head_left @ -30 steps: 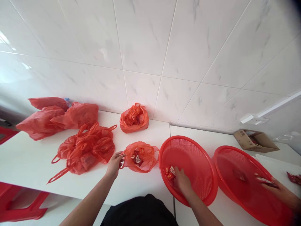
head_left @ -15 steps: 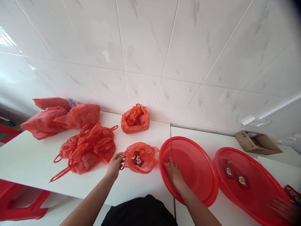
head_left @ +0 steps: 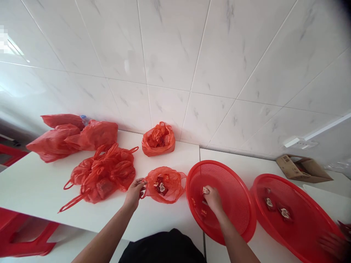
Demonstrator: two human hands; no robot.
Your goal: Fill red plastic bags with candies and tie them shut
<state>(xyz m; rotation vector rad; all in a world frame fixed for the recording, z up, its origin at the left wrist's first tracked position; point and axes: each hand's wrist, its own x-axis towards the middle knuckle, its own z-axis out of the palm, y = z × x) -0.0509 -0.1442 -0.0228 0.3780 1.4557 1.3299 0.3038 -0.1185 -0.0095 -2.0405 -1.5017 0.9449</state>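
My left hand (head_left: 135, 193) pinches the left handle of an opened red plastic bag (head_left: 175, 186). Inside that bag lie several small dark red packets (head_left: 161, 187) with white and gold print. Over the nearer red mesh basket (head_left: 248, 219), my right hand (head_left: 214, 200) is closed on a small packet (head_left: 206, 190) with a pale printed face; its exact kind cannot be made out. A few more red packets (head_left: 203, 212) rest on the basket floor, just left of and below my right hand.
A second red basket (head_left: 263, 212) holds dark packets, with another person's blurred hand (head_left: 331, 244) at its right. Tied red bags (head_left: 104, 171) and larger red bags (head_left: 93, 135) sit left. Another red bag (head_left: 158, 148) and a cardboard box (head_left: 303, 168) stand near the wall.
My right hand has moved right and closed on a small packet, leaving red packets visible near the basket's left side. My left hand keeps its hold on the bag handle.
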